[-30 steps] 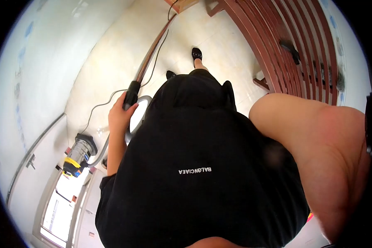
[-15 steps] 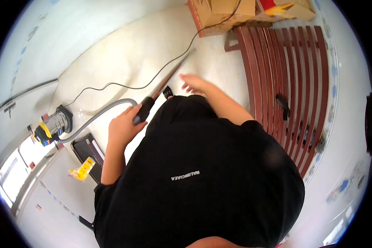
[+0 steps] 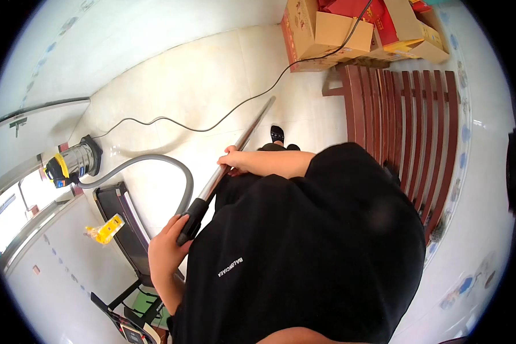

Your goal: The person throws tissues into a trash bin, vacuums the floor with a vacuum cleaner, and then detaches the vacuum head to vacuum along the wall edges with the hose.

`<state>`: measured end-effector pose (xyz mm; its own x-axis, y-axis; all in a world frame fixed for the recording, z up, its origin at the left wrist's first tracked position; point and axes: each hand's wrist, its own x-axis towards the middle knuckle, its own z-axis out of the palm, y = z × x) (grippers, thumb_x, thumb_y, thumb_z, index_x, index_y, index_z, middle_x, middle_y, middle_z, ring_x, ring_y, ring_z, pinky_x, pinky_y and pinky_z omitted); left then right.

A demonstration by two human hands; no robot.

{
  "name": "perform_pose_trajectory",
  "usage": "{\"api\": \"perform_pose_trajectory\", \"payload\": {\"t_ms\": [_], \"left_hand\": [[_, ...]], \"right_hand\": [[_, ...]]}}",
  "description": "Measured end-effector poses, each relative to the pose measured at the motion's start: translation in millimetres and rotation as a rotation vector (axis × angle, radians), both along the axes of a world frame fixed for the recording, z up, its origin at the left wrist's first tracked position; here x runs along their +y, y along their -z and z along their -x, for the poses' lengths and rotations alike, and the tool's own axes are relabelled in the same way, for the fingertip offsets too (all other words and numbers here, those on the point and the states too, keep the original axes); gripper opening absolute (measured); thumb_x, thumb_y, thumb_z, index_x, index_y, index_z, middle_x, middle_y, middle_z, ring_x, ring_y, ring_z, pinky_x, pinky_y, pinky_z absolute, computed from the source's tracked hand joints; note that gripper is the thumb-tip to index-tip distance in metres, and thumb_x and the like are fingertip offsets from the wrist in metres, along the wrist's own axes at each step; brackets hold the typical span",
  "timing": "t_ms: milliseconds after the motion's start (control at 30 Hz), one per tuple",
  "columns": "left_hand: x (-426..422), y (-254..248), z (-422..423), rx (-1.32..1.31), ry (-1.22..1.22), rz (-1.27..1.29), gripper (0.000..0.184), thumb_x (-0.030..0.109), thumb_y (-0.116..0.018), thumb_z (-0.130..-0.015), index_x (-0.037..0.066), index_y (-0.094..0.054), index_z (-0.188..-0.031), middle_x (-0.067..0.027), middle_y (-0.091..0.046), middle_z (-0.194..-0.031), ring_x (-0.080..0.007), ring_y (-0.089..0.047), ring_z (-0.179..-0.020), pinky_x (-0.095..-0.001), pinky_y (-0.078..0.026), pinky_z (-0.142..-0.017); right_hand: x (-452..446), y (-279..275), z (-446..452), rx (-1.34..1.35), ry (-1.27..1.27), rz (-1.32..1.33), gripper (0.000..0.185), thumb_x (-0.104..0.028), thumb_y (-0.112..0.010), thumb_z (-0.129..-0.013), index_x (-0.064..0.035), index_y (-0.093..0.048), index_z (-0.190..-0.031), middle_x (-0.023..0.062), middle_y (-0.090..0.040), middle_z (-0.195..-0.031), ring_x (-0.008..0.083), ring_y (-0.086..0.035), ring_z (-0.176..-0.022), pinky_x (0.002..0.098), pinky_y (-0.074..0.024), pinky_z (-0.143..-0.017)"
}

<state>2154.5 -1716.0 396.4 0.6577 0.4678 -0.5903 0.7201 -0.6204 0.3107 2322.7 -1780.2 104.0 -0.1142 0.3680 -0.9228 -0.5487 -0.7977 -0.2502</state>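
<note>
My left hand (image 3: 167,239) is closed around the black handle end of a vacuum cleaner wand. Farther up, the fingers of my right hand (image 3: 233,161) wrap round the shiny metal tube (image 3: 250,132) of the wand, which slants away over the floor to the upper right. A grey ribbed hose (image 3: 184,172) curves from near the handle to the vacuum cleaner (image 3: 77,161), a steel drum with a yellow and black top, which appears to be lying over at the left. The tube's far end is near the tiled floor; I cannot tell whether it touches.
A black cord (image 3: 198,130) crosses the floor towards open cardboard boxes (image 3: 335,37). A dark red slatted bench (image 3: 375,109) lines the right wall. At left stand a treadmill (image 3: 123,229) and a yellow package (image 3: 106,229). A foot in a black slipper (image 3: 277,134) shows ahead of my shirt.
My right hand, apart from the wand before, has come back and left and taken hold of the metal tube. The view has shifted, and my left hand keeps the handle.
</note>
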Motion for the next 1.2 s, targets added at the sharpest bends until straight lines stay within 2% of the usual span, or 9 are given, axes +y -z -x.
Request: {"api": "perform_pose_trajectory", "payload": {"t_ms": [200,267,400,433,500,567,667,867,1200], "left_hand": [[22,36,57,-0.187,-0.161,0.067,0.064,0.017,-0.074,-0.063,0.013,-0.050,-0.122,-0.0144,-0.058,-0.110,-0.0314,-0.060,-0.094,-0.0357,-0.047,-0.078],[32,47,42,0.022,-0.327,0.320,0.079,0.027,-0.071,-0.069,0.012,-0.032,-0.136,-0.0217,-0.060,-0.102,-0.0341,-0.059,-0.095,-0.0355,-0.045,-0.082],[51,127,26,-0.140,-0.415,0.746,0.073,0.026,-0.064,-0.075,0.008,-0.029,-0.137,-0.0213,-0.050,-0.119,-0.0274,-0.050,-0.109,-0.0327,-0.039,-0.090],[53,144,14,-0.328,-0.442,0.924,0.070,0.024,-0.062,-0.077,0.006,-0.029,-0.137,-0.0204,-0.045,-0.126,-0.0248,-0.046,-0.114,-0.0318,-0.036,-0.092],[64,161,-23,-0.314,-0.512,0.981,0.068,0.020,-0.059,-0.078,0.005,-0.028,-0.137,-0.0177,-0.041,-0.129,-0.0230,-0.044,-0.115,-0.0308,-0.035,-0.094],[74,171,-64,-0.301,-0.595,1.026,0.066,0.017,-0.057,-0.079,0.004,-0.028,-0.137,-0.0150,-0.038,-0.132,-0.0211,-0.041,-0.115,-0.0299,-0.033,-0.095],[92,176,-126,-0.252,-0.662,1.084,0.066,0.014,-0.055,-0.078,0.005,-0.027,-0.137,-0.0148,-0.043,-0.125,-0.0200,-0.045,-0.109,-0.0277,-0.035,-0.093],[115,185,-227,-0.115,-0.841,1.200,0.065,0.014,-0.053,-0.079,0.010,-0.025,-0.138,-0.0102,-0.050,-0.107,-0.0183,-0.054,-0.076,-0.0283,-0.048,-0.060],[122,196,-307,-0.064,-0.748,1.006,0.062,0.018,-0.059,-0.080,0.016,-0.032,-0.136,-0.0106,-0.054,-0.093,-0.0175,-0.054,-0.065,-0.0291,-0.048,-0.057]], "right_hand": [[43,11,19,-0.184,0.066,-0.043,0.062,-0.015,-0.061,-0.072,-0.0188,-0.026,-0.123,0.0070,-0.050,-0.067,0.0171,-0.047,-0.048,0.0310,-0.0372,-0.039],[53,26,9,-0.260,0.050,-0.045,0.071,-0.013,-0.060,-0.071,-0.0203,-0.022,-0.130,0.0113,-0.053,-0.079,0.0209,-0.053,-0.058,0.0355,-0.0434,-0.045],[67,37,-27,-0.511,0.240,-0.015,0.084,-0.018,-0.064,-0.068,-0.0209,-0.015,-0.137,0.0182,-0.047,-0.106,0.0278,-0.057,-0.078,0.0424,-0.0515,-0.054],[74,31,-43,-0.511,0.250,-0.012,0.084,-0.018,-0.064,-0.068,-0.0209,-0.015,-0.137,0.0182,-0.047,-0.106,0.0278,-0.057,-0.078,0.0424,-0.0515,-0.054],[83,18,-72,-0.386,0.572,0.017,0.091,-0.016,-0.063,-0.070,-0.0172,-0.003,-0.138,0.0185,-0.045,-0.109,0.0278,-0.056,-0.083,0.0430,-0.0514,-0.059],[94,36,-98,-0.334,0.576,0.022,0.091,-0.015,-0.063,-0.071,-0.0153,0.000,-0.137,0.0183,-0.045,-0.108,0.0280,-0.056,-0.081,0.0430,-0.0514,-0.058],[113,33,-129,-0.233,0.736,0.007,0.082,-0.010,-0.059,-0.073,-0.0139,-0.004,-0.135,0.0176,-0.045,-0.106,0.0282,-0.056,-0.079,0.0429,-0.0506,-0.054],[125,73,-203,-0.260,0.907,-0.044,0.077,-0.006,-0.052,-0.076,-0.0156,-0.006,-0.136,0.0191,-0.045,-0.100,0.0284,-0.054,-0.059,0.0429,-0.0486,-0.045],[126,81,-269,-0.210,0.949,0.020,0.079,-0.005,-0.049,-0.076,-0.0182,-0.002,-0.139,0.0186,-0.046,-0.104,0.0269,-0.054,-0.058,0.0417,-0.0471,-0.045]]}}
